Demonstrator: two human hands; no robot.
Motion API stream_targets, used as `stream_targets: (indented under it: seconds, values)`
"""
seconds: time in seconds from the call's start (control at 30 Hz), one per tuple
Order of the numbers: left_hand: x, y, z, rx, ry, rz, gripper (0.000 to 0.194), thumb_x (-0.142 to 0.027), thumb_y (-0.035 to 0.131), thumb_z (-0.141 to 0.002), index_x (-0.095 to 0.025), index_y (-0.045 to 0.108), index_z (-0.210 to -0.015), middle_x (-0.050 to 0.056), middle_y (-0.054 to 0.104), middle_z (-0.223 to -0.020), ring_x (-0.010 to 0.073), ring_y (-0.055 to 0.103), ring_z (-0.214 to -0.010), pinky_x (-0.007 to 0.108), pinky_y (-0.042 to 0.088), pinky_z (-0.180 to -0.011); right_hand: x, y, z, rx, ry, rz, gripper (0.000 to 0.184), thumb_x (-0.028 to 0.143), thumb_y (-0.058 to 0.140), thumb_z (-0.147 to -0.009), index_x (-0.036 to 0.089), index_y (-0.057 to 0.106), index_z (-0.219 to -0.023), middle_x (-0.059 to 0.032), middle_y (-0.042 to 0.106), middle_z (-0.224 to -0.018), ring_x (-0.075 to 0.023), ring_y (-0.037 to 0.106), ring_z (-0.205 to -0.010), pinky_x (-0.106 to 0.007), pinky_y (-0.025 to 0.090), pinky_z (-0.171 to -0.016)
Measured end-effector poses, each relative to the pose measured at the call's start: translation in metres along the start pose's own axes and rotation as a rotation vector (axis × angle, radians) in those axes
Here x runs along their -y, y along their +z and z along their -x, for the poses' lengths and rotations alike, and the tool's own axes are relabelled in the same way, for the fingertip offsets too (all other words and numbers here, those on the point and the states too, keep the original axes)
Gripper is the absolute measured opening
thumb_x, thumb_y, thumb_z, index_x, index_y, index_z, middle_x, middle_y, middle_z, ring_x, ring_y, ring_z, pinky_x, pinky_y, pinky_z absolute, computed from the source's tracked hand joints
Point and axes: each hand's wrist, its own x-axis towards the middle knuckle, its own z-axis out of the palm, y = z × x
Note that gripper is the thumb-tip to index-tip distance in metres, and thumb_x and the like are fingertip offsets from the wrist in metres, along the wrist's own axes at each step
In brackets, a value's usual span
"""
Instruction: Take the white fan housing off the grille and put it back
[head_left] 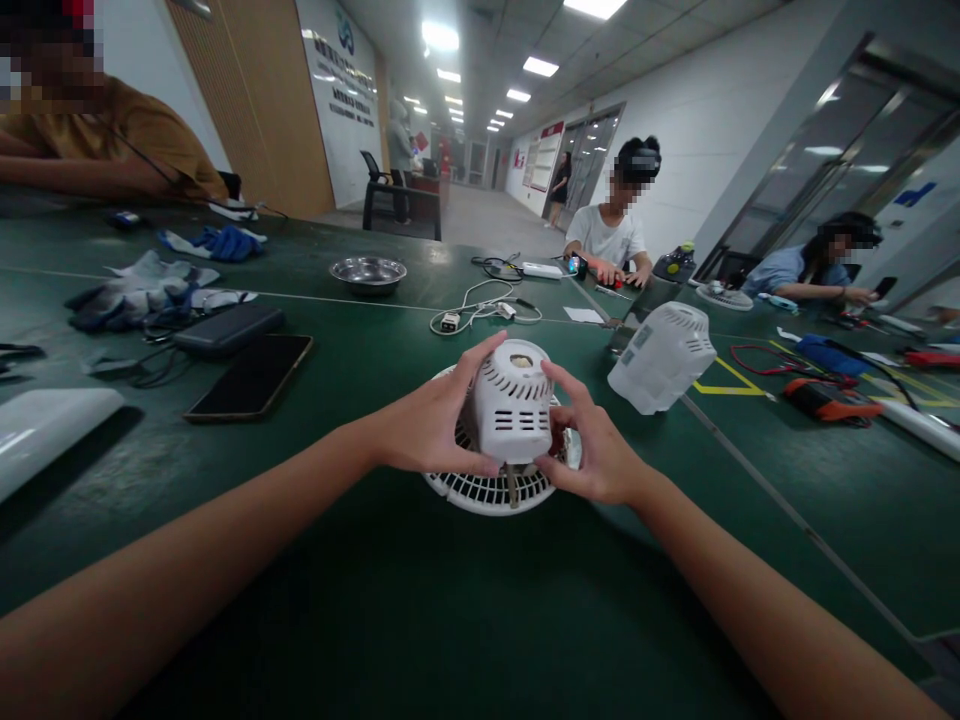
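Between my two hands is a white slotted fan motor cover (517,400), its vents facing me and a round hole on top. My left hand (442,415) grips its left side, thumb low and fingers high. My right hand (596,445) holds the right side in the same way, with fingers bent around the edge. Beneath the cover lies a round white fan grille (487,497) with radial slots, flat on the green table. Whether the cover touches the parts under it is hidden. Right of my hands stands a white translucent plastic housing (660,360), tilted.
On the green table (420,620) at left lie a phone (251,380), a dark case (229,328) and gloves (142,290). Further back are a steel bowl (367,272) and a white cable (487,308). At right is an orange multimeter (829,400). Several people sit around.
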Motion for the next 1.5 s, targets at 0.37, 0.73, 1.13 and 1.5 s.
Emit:
stream_targets:
  seconds: [0.37,0.73,1.13,1.5]
  values:
    - [-0.004,0.009,0.001,-0.087,0.003,-0.075,0.105,-0.044,0.078,-0.064,-0.03,0.016,-0.147,0.014,0.049,-0.136,0.0336,0.06,-0.108,0.05,0.05,-0.092,0.007,0.0,-0.003,-0.007,0.04,0.034,0.092,0.026,0.068,-0.074,0.028,0.017,-0.15,0.0007,0.068,-0.083,-0.0187,0.064,-0.063,-0.038,0.058,-0.061]
    - [-0.005,0.024,-0.001,-0.207,-0.137,-0.284,0.1,-0.06,0.074,-0.071,-0.033,0.02,-0.151,0.014,0.05,-0.133,0.0371,0.057,-0.112,0.058,0.048,-0.093,0.005,-0.006,-0.004,-0.048,0.022,0.169,0.112,0.044,0.079,-0.07,0.03,0.008,-0.154,-0.0147,0.05,-0.143,-0.0383,0.06,-0.118,-0.059,0.048,-0.099]
    - [0.039,0.025,0.015,-0.427,-0.559,-0.014,0.057,-0.054,0.034,-0.098,-0.021,0.044,-0.144,0.014,0.058,-0.136,0.0326,0.057,-0.121,0.056,0.042,-0.101,-0.032,-0.001,-0.005,-0.287,0.193,0.037,0.105,0.041,0.08,-0.071,0.029,0.017,-0.154,-0.0115,0.066,-0.115,-0.0353,0.067,-0.099,-0.065,0.051,-0.092]
    - [0.051,0.019,0.014,-0.769,-0.26,0.249,0.046,-0.054,0.047,-0.094,-0.018,0.065,-0.117,0.01,0.069,-0.117,0.0252,0.064,-0.105,0.039,0.052,-0.09,-0.018,0.008,-0.007,-0.379,0.415,-0.959,0.054,0.046,0.068,-0.08,0.028,0.054,-0.129,-0.004,0.072,-0.107,-0.0266,0.068,-0.096,-0.044,0.055,-0.082]
